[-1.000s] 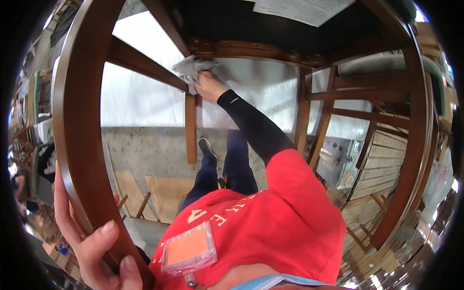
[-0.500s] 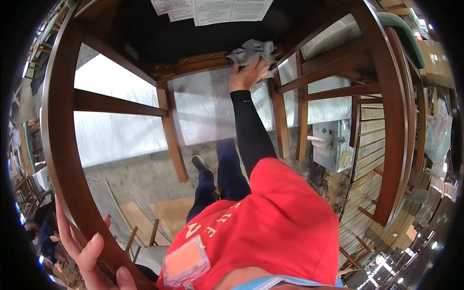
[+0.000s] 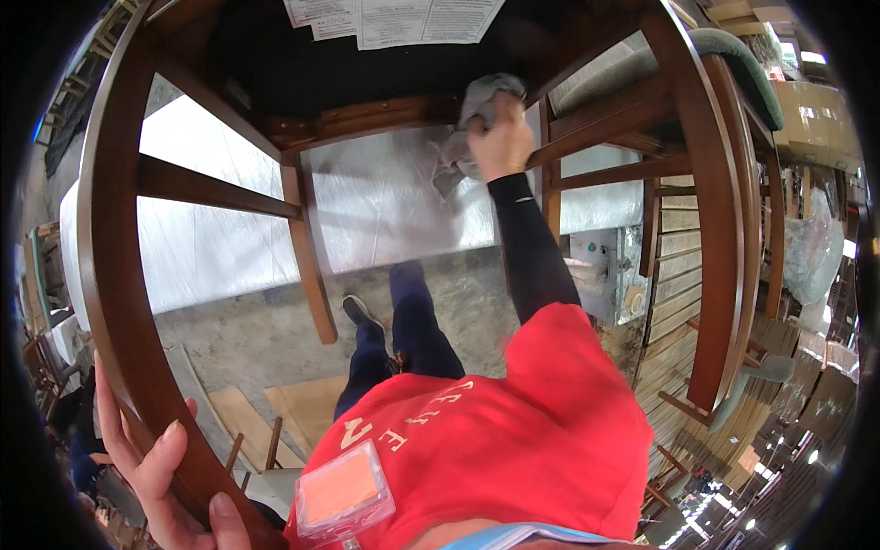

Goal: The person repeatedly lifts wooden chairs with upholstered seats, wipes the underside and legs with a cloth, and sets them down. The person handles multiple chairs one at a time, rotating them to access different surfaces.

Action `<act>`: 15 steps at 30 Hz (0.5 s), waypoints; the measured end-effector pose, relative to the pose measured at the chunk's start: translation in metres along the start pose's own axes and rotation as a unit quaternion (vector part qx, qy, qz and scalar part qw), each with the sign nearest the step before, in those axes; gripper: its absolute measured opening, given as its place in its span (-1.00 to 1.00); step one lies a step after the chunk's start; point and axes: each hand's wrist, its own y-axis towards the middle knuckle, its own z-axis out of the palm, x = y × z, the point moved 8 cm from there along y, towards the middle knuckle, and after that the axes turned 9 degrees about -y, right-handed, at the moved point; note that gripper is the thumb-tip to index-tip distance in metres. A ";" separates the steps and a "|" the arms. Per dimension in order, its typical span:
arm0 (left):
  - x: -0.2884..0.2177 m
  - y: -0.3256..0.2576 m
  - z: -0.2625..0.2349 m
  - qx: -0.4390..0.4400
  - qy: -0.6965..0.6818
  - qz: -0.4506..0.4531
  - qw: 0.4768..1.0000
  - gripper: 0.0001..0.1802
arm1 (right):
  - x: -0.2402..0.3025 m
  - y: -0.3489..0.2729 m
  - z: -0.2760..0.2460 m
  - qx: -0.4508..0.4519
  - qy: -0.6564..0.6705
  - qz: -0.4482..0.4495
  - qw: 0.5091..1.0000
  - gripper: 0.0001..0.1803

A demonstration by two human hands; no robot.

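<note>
Head view: looks down through a dark wooden chair frame [image 3: 110, 275] held up over the person's body.
Cloth: a grey rag [image 3: 477, 115] sits at upper centre of the frame, bunched against the wooden seat rail [image 3: 367, 117], just under the dark underside of the seat.
Right hand: the right hand [image 3: 500, 137] is closed around the rag, fingers curled on it and pressing it to the rail; the arm in a black sleeve [image 3: 532, 247] reaches up from the middle of the frame.
Left hand: the left hand [image 3: 165, 477] is at lower left, fingers spread and wrapped about the curved chair leg, thumb near the bottom edge.
Chair parts: a crossbar [image 3: 215, 188] runs from the left leg toward centre and meets a short upright post [image 3: 307, 257]; further rungs [image 3: 623, 137] cross at the right.
Papers: white printed sheets [image 3: 394, 16] are stuck to the seat underside at top centre.
Body: a red shirt [image 3: 513, 431] fills the lower centre, with an orange badge holder [image 3: 344, 495] on it; dark trousers and a shoe [image 3: 362, 312] show above it.
Surroundings: a clear plastic sheet [image 3: 229, 238] covers a surface behind the frame; stacked wooden pieces [image 3: 678, 302] lie at the right.
</note>
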 end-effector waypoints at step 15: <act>-0.009 -0.007 0.009 -0.073 0.068 -0.131 0.986 -0.37 | 0.035 -0.040 0.037 -0.086 0.084 0.162 0.979 -0.34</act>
